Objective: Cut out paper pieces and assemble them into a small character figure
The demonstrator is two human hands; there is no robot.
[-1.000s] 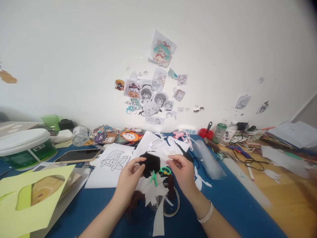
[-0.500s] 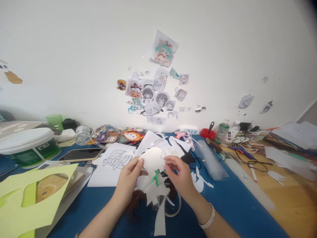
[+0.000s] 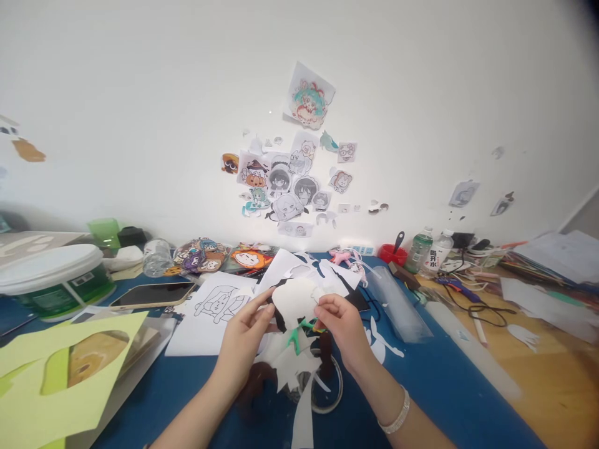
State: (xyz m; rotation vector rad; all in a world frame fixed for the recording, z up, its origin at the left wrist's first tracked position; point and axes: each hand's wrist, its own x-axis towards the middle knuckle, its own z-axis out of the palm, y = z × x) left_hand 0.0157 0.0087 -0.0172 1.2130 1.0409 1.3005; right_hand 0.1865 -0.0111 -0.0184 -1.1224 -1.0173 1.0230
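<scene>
Head view shows me a white paper cutout [image 3: 296, 298] with a dark edge on its left side, held up just above the clutter at the middle of the blue table [image 3: 421, 380]. The left hand [image 3: 246, 333] has its fingers pinched on the cutout's left edge, and the right hand [image 3: 340, 325] pinches the right edge. A green plastic tool [image 3: 294, 338] sits just under the cutout; I cannot tell whether either hand grips it. Paper scraps and a clear tape roll [image 3: 333, 393] lie below the hands. To the left are a line drawing [image 3: 218, 305], a phone [image 3: 152, 294] and a green tub [image 3: 51, 284]. Stickers [image 3: 290, 184] cover the wall behind.
</scene>
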